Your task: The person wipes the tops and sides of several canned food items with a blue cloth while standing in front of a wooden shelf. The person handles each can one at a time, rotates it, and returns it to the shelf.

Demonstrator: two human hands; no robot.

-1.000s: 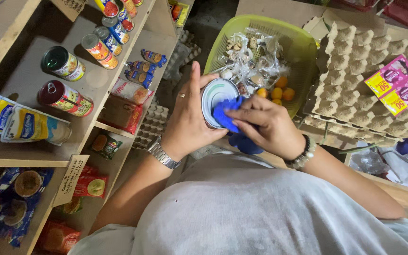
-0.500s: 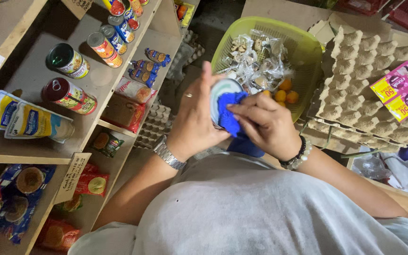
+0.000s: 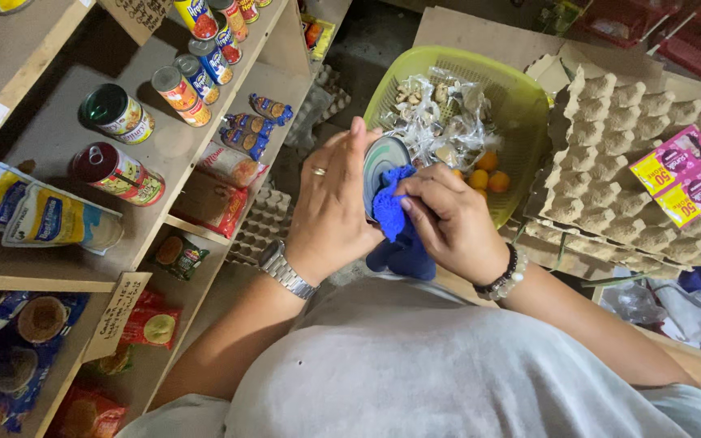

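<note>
Here, hands [image 3: 391,211] on can [image 3: 381,162], cloth [image 3: 395,231].

A shiny, smooth metal tin can [image 3: 381,166] meets a soft blue knitted cloth [image 3: 395,215] beside a wooden shelf unit [image 3: 174,154] of matt, bare board. On that shelf lie glossy printed tins [image 3: 119,173] and slick plastic pouches [image 3: 38,215]. To the right of the can sits a lime-green plastic mesh basket [image 3: 521,97] holding crinkled clear cellophane packets [image 3: 440,118], next to rough grey-brown pulp-paper egg trays [image 3: 634,178]. The left hand [image 3: 334,207] wears a polished metal watch [image 3: 284,270]; the right hand [image 3: 452,223] wears a beaded bracelet [image 3: 506,277].
</note>
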